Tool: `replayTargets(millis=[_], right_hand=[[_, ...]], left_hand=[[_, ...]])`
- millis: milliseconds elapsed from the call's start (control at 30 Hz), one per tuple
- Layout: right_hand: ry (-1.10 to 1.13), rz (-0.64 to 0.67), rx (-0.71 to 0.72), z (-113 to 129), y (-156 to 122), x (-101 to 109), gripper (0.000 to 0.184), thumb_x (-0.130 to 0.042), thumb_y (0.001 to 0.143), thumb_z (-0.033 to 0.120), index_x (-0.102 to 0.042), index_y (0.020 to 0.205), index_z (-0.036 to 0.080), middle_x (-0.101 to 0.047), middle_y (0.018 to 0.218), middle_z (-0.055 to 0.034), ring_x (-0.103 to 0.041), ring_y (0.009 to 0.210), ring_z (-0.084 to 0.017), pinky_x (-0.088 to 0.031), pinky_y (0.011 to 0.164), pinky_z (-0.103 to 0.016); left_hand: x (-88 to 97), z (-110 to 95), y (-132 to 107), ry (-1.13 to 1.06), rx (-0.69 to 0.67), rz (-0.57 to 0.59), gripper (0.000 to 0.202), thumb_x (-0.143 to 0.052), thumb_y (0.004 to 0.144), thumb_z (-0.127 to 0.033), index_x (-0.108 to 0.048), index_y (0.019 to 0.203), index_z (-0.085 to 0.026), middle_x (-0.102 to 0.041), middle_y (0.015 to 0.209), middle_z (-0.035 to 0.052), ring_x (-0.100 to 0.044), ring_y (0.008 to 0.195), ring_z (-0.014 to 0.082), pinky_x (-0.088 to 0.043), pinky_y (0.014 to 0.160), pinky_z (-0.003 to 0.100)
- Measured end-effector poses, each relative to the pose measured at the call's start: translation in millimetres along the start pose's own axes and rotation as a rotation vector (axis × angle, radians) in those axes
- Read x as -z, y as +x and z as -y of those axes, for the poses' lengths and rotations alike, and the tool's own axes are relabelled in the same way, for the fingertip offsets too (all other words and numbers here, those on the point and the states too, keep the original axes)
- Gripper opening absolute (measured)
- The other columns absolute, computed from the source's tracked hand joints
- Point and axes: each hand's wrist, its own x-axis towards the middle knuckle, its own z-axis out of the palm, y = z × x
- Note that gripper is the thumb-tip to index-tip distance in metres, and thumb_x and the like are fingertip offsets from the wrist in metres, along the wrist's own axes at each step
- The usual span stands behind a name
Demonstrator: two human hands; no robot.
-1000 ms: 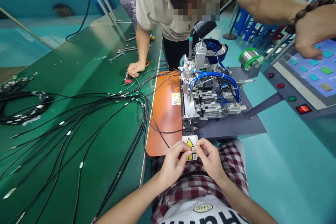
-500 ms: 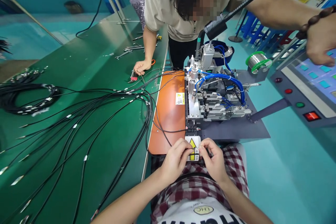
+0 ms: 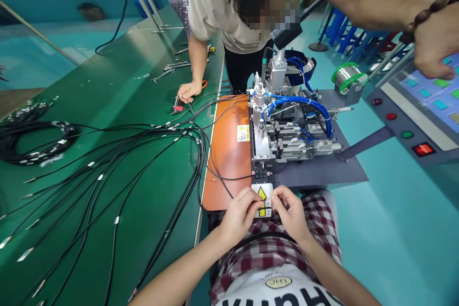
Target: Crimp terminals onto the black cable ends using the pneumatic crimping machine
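Observation:
My left hand point(image 3: 241, 211) is closed, with thumb and forefinger pinching a black cable point(image 3: 264, 201) near its end. My right hand point(image 3: 291, 209) is pinched at the tip of that same cable; the fine wires there are too small to make out clearly. Both hands hover over a white label plate point(image 3: 261, 190) with a yellow arrow, at the front of the machine. Just beyond my fingers, another cable end lies in a small black holder point(image 3: 261, 175) on the machine point(image 3: 263, 146).
An orange plate point(image 3: 229, 153) borders the green table point(image 3: 143, 239), where several black cables point(image 3: 114, 234) spread out. A co-worker's hand point(image 3: 190, 91) rests by a red-ended tool; the other is over the control panel point(image 3: 423, 100). A solder wire spool point(image 3: 347, 79) stands behind.
The view has shifted slightly. My hands keep their pinch on the cable over the label plate, with only slight finger movement. The co-worker's hands stay in nearly the same places.

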Motion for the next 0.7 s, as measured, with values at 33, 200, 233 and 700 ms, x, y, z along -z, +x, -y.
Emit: replayTargets(millis=[33, 200, 233, 700], right_hand=[[-0.012, 0.0, 0.007, -1, 1, 1, 0.02, -0.056, 0.098, 0.035, -0.058, 0.084, 0.02, -0.057, 0.079, -0.0012, -0.054, 0.072, -0.015, -0.045, 0.066, -0.027], [-0.099, -0.025, 0.029, 0, 7, 9, 0.02, -0.056, 0.098, 0.033, -0.06, 0.083, 0.02, -0.058, 0.08, -0.0002, -0.054, 0.073, -0.015, -0.044, 0.07, -0.027], [-0.121, -0.023, 0.03, 0, 8, 11, 0.019, -0.056, 0.098, 0.033, -0.06, 0.084, 0.02, -0.059, 0.08, -0.0002, -0.055, 0.074, -0.015, -0.044, 0.071, -0.028], [-0.256, -0.05, 0.06, -3, 11, 18, 0.019, -0.06, 0.096, 0.037, -0.064, 0.107, 0.022, -0.059, 0.081, 0.0, -0.056, 0.069, -0.015, -0.047, 0.072, -0.03]], left_hand=[[-0.6, 0, 1, 0.008, 0.005, 0.002, 0.009, -0.051, 0.101, -0.021, -0.059, 0.095, -0.019, -0.058, 0.092, 0.0038, -0.058, 0.086, 0.0148, -0.048, 0.078, 0.027], [-0.6, -5, 6, 0.077, 0.032, 0.033, 0.009, -0.047, 0.102, -0.021, -0.056, 0.101, -0.021, -0.058, 0.099, 0.0054, -0.058, 0.094, 0.017, -0.049, 0.083, 0.03], [0.5, -5, 6, 0.101, 0.047, 0.038, 0.009, -0.046, 0.102, -0.022, -0.055, 0.101, -0.021, -0.057, 0.099, 0.0054, -0.058, 0.093, 0.0172, -0.049, 0.082, 0.03], [7.4, 0, -6, 0.426, 0.078, 0.082, 0.005, -0.055, 0.097, -0.023, -0.059, 0.098, -0.021, -0.063, 0.097, 0.0063, -0.058, 0.092, 0.0228, -0.045, 0.082, 0.036]])
